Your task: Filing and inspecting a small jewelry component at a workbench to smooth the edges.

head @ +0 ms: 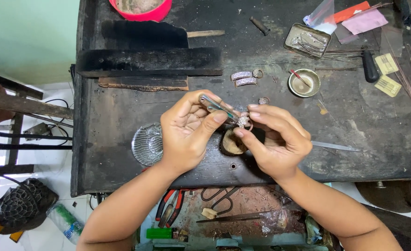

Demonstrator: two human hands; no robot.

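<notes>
Gripping slim metal tweezers (217, 108) between thumb and curled fingers, the left hand (187, 130) brings their tips to a small stone-set ring (243, 122). The right hand (275, 137) pinches that ring between thumb and forefinger, above the dark workbench (354, 125), near a glass dish (147, 144) and a small metal bowl (304, 82).

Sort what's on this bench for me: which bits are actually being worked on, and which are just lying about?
In hand:
- left hand gripping tweezers
- right hand pinching a stone-set ring
- wooden bench peg under both hands

Lying about:
- two curved stone-set pieces
- small bowl
- metal tin
- glass dish
- pink bowl
- pliers below the bench
</notes>
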